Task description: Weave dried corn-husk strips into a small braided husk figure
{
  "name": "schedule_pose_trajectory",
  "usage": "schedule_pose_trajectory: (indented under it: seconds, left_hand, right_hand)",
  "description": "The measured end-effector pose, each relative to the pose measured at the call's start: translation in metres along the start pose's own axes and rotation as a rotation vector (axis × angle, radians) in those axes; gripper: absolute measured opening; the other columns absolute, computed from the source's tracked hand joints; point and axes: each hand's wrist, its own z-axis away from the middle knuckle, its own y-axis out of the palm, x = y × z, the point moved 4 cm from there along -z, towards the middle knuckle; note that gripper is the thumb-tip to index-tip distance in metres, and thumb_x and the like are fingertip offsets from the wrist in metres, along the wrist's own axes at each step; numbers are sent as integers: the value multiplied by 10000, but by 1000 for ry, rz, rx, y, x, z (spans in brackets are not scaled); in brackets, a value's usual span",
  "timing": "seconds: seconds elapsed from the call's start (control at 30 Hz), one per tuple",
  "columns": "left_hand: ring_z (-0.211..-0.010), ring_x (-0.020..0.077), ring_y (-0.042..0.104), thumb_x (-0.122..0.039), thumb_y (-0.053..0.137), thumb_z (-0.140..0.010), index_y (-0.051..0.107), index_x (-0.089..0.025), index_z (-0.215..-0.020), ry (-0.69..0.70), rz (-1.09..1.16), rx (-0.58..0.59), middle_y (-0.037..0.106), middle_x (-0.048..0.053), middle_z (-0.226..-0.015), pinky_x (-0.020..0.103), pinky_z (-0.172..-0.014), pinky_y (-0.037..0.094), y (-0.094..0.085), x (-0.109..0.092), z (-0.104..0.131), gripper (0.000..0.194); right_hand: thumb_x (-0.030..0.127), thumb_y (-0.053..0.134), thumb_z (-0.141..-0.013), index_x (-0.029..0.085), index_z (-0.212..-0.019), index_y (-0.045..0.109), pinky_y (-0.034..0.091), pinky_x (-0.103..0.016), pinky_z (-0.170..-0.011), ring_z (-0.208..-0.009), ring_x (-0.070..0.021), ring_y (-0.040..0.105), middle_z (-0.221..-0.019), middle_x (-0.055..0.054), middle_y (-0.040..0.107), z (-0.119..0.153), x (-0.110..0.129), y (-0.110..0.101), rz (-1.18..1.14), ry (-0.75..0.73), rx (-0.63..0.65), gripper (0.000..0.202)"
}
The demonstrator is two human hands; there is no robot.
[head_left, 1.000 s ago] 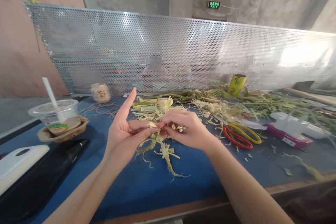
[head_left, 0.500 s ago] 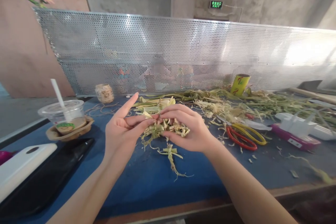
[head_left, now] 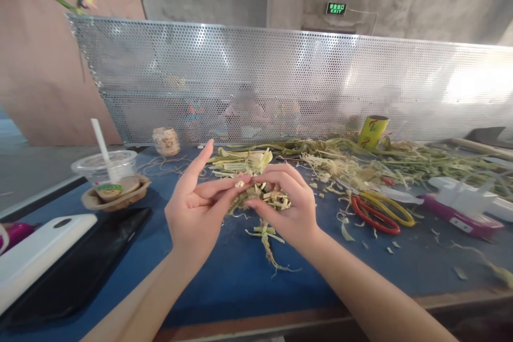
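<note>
Both of my hands are at a woven bundle of dry, pale green-and-tan plant strips [head_left: 277, 200] over the middle of the blue table. My left hand [head_left: 204, 197] pinches a strip at the bundle's left side with thumb and a finger, its index finger pointing up. A small cream end of the strip [head_left: 239, 184] shows at those fingertips. My right hand [head_left: 294, 200] curls around the bundle from the right, its fingertips meeting the left ones. Below hangs or lies a thin braided tail [head_left: 267, 246] with frayed ends; I cannot tell whether it touches the table. My fingers hide part of the weave.
Dried stalks [head_left: 336, 157] spread along the back. Right are red-and-yellow-handled scissors [head_left: 377, 214], a purple-and-white power strip [head_left: 460, 216] and a yellow tube [head_left: 372, 132]. Left are a lidded cup with straw [head_left: 105, 168], a black tablet-like slab [head_left: 80, 267] and a twine roll [head_left: 165, 141]. Behind stands a perforated metal screen [head_left: 256, 64].
The view has shifted slightly, so everything sits a little further right. My left fingertips have turned and moved closer over the bundle, and the pale strip has folded down to a small end.
</note>
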Motion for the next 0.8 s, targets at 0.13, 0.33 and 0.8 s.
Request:
schedule_pose_trajectory:
  seconds: [0.13, 0.33, 0.8]
  left_hand:
    - [-710, 159, 712, -112, 751, -636, 500, -208, -1269, 15, -4, -8, 746, -29, -692, 199, -715, 581, -1, 0, -2, 688]
    - [-758, 160, 709, -146, 760, -641, 434, -226, -1319, -111, 64, 45, 743, -43, -681, 229, -770, 563, -5, 6, -12, 757]
    - [-630, 135, 689, -186, 781, -582, 280, -158, -1404, -362, 114, 178, 735, -29, -643, 247, -713, 536, 1, 19, -10, 963]
  right_hand:
    - [84, 584, -783, 166, -803, 660, 510, -237, -575, -691, -127, 612, -752, -45, 670, -1, 0, -2, -39, 4, 5, 114]
    - [92, 585, -794, 208, -805, 687, 537, -279, -690, -760, -140, 642, -784, -14, 703, -5, -7, -4, -34, 90, 53, 154]
    - [107, 592, -794, 197, -869, 642, 521, -233, -588, -651, -97, 581, -800, -9, 660, -4, -5, -7, 114, 30, 2, 128]
